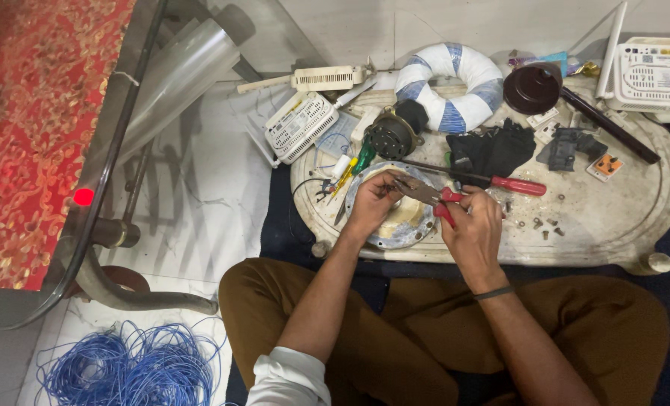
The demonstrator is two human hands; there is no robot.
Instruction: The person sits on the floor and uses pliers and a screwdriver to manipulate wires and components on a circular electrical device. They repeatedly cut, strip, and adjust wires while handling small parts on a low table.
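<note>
1. Blue wire [128, 368] lies coiled on the floor at the near left, well apart from the work.
2. The right hand [472, 229] is clenched around the red handles of the pliers [429, 197], whose tips point left.
3. The left hand [372, 201] grasps the round metal plate [399, 225], which lies on the near edge of the low table [613, 218], and meets the plier tips above it.
4. Loose screws [545, 224] lie on the table just right of the right hand.
5. A red-handled screwdriver [500, 183] lies just beyond the hands, with black gloves [493, 150] behind it.
6. Farther off are a small dark motor [391, 135], a blue-and-white ring [449, 86] and a white router [299, 124] at the left.
</note>
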